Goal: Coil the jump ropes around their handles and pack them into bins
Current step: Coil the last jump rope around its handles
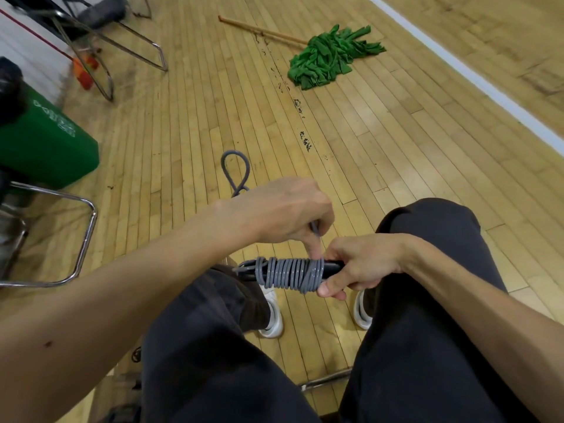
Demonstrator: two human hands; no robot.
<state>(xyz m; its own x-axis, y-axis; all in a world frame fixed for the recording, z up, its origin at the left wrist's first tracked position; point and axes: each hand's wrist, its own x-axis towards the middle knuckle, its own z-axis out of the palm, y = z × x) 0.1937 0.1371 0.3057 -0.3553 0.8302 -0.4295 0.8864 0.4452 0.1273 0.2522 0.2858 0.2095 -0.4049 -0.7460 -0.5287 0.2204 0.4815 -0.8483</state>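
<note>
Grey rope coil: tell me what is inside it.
Inside the grey rope coil run black handles, showing at both ends; the right hand grips one end. The wraps cover their middle part, so it cannot be seen.

Your right hand (363, 264) and the wound grey rope (290, 274) cover nearly all of the black handles (334, 267), so their number cannot be told. Your left hand (274, 212) hides the rope between its pinch and the loose loop (235, 170) beyond, and the green bin (45, 148) is cut by the left edge, its white print blurred.
</note>
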